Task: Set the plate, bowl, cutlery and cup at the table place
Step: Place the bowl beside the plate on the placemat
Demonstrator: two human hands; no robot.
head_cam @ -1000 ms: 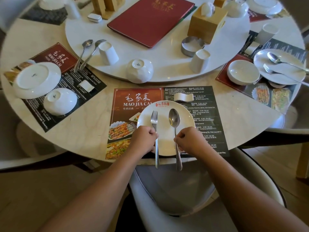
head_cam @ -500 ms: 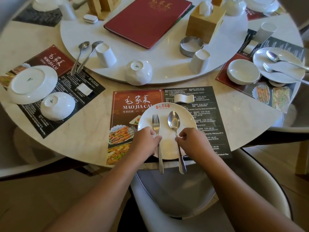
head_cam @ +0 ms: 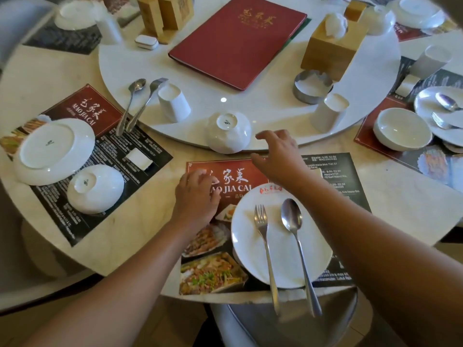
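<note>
A white plate (head_cam: pixel 283 266) lies on the placemat (head_cam: pixel 233 181) in front of me. On it rest a fork (head_cam: pixel 265 246) and a spoon (head_cam: pixel 295 241), handles overhanging the table edge. An upturned white bowl (head_cam: pixel 229 136) sits on the turntable's near rim. My right hand (head_cam: pixel 280 156) hovers open just right of that bowl, fingers spread, holding nothing. My left hand (head_cam: pixel 198 196) hangs over the placemat's left part, fingers loosely curled and empty. Two upturned white cups (head_cam: pixel 174 103) (head_cam: pixel 330 113) stand on the turntable.
The white turntable (head_cam: pixel 263 108) carries a red menu (head_cam: pixel 238 41), a wooden tissue box (head_cam: pixel 333 46), a metal ring (head_cam: pixel 313 87) and spare cutlery (head_cam: pixel 135 106). The left place has an upturned plate (head_cam: pixel 53 151) and bowl (head_cam: pixel 95 189); the right place holds a bowl (head_cam: pixel 400 128) and plate (head_cam: pixel 441 106).
Both hands let go of the fork and spoon and moved forward off the plate. My right hand has reached up beside the upturned bowl; the left went to the placemat's left.
</note>
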